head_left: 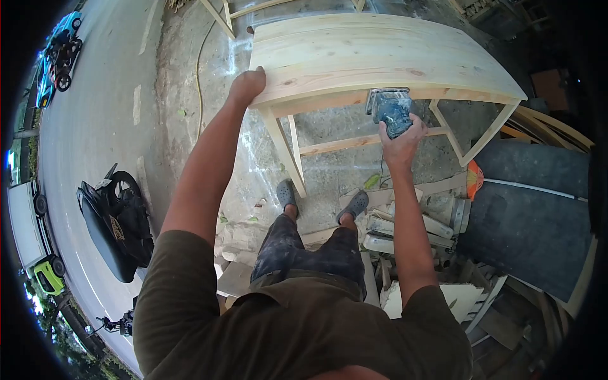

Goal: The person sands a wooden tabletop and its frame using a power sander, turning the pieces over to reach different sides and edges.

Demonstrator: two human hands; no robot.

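A pale wooden table (354, 57) with a planked top and slim legs stands in front of me. My left hand (248, 86) is closed on its near left corner, the fingers partly hidden. My right hand (404, 143) is wrapped round a blue, dust-covered electric sander (394, 114). The sander's flat pad faces the front edge of the table and appears to touch it, right of the middle. Beneath the top, a wooden stretcher (354, 144) runs between the legs.
Scrap wood (437, 228) lies stacked by my right foot. A dark board (525, 215) and an orange item (474, 180) are at the right. A hose (201, 82) crosses the ground at the left, near a parked motorcycle (114, 221) beside the road (95, 126).
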